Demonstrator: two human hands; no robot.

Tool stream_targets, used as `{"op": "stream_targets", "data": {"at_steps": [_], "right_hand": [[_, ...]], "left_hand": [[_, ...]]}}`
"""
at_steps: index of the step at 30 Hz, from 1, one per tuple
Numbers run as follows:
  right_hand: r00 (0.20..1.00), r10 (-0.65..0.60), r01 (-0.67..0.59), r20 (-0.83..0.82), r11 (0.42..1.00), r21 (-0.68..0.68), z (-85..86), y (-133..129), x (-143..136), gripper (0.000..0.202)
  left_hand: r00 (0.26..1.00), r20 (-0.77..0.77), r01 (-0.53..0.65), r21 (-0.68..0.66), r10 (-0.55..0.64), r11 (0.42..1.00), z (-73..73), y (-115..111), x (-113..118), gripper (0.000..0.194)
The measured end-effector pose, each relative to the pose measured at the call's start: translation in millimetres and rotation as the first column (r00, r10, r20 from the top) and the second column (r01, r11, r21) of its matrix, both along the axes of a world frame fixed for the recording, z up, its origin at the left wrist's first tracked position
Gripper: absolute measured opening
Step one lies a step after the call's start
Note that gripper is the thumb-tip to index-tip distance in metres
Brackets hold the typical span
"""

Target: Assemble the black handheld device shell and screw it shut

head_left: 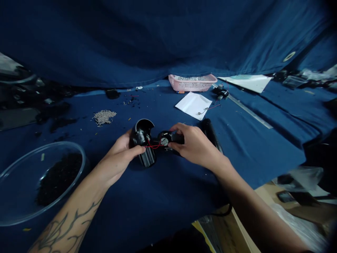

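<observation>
My left hand [121,154] grips a black plastic housing [143,142] whose hollow top shell stands open over a ribbed lower part. My right hand [193,144] pinches a small round black motor part [164,139] just right of the housing. Thin red wires [153,144] run between the housing and the motor part. Both hands hover low over the blue cloth-covered table [158,189] near its middle.
A clear glass bowl [15,211] with dark bits sits at front left. A pile of small grey screws [104,116] lies behind it. A pink basket [192,82], white paper [194,104], a metal ruler [250,112] and a black cylinder [212,133] lie to the back right.
</observation>
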State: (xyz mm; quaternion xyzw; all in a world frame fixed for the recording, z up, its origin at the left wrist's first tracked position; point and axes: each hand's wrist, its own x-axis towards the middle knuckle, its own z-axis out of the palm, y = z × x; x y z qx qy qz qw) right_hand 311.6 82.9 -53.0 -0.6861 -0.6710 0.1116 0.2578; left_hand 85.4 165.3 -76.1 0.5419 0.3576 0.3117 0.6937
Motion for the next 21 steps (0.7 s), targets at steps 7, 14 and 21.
{"op": "stream_targets", "data": {"at_steps": [7,14,21], "right_hand": [[0.962,-0.237,0.271,-0.137,0.890,0.366,-23.6,-31.5,-45.6,0.013],[0.885,-0.317,0.437,-0.342,0.819,0.372,-46.8,-51.1,-63.7,0.016],[0.867,-0.270,0.414,-0.418,0.859,0.303,-49.9,-55.2,-66.3,0.028]], "left_hand": [[0.958,0.278,0.111,-0.128,-0.072,0.985,7.9,-6.8,2.6,0.065],[0.977,0.213,0.042,-0.051,-0.030,0.998,3.0,-11.7,4.2,0.071],[0.987,0.161,-0.003,-0.115,0.022,0.993,4.1,-16.4,6.2,0.037]]}}
